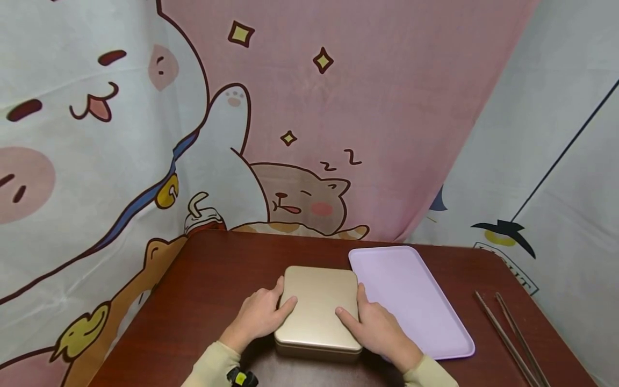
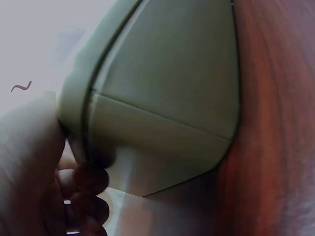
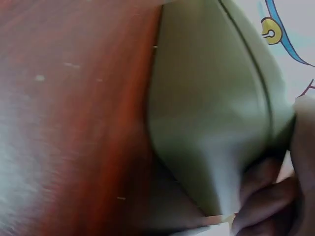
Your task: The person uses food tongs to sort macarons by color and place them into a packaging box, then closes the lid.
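Observation:
A gold-coloured metal tin (image 1: 321, 306) with rounded corners and a lid on it lies flat near the front of the table. My left hand (image 1: 261, 312) grips its left side, thumb on the lid's edge and fingers down along the wall. On the opposite side my right hand (image 1: 379, 325) holds it the same way. In the left wrist view, the seam between lid and body runs along the tin (image 2: 167, 64), with curled fingertips (image 2: 91, 179) just under the lid's rim. The right wrist view shows the tin's wall (image 3: 206, 88) and fingers (image 3: 266, 196) against the lid's edge.
A pale purple tray (image 1: 411, 301) lies right of the tin, partly behind my right hand. Farther right are two long thin metal rods (image 1: 505, 333), their near ends cut off. The dark red-brown table (image 1: 222, 274) meets a cartoon-printed cloth (image 1: 387, 107) at the back.

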